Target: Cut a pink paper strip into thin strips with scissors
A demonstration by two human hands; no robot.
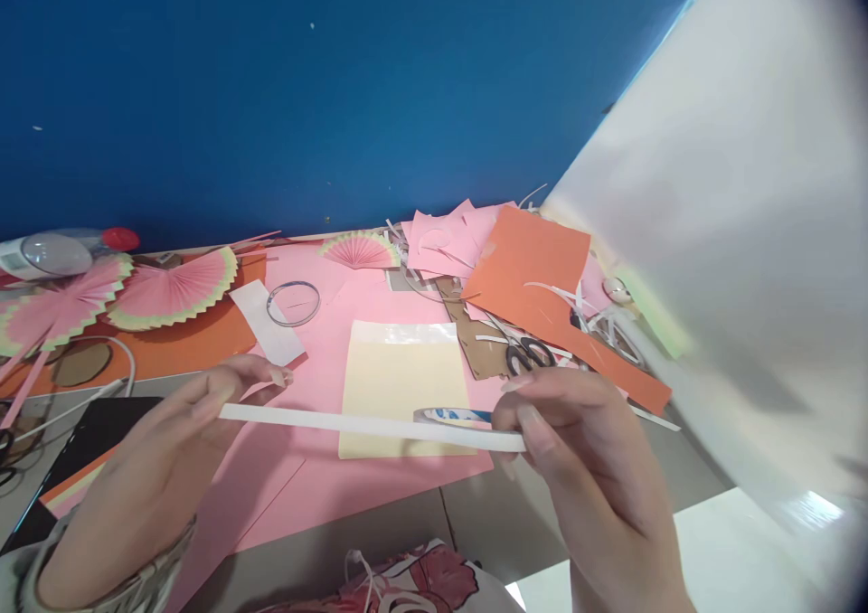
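A white strip of tape (325, 421) is stretched between my hands above the work surface. My left hand (203, 405) pinches its left end between thumb and fingers. In my right hand (583, 450) is the tape roll (454, 416), seen nearly edge-on with blue print on its inside, and the strip runs to it. Under the strip lies a pale yellow paper sheet (400, 378), with a shiny whitish band along its far edge. Pink paper (318, 477) is spread beneath the sheet.
Pleated pink fans with yellow edges (173, 292) and a bottle (58, 253) lie left. A thin ring (293, 304) rests by a white card (268, 324). Scissors (529, 355) and orange paper (529, 265) lie right. A blue wall (339, 98) stands behind.
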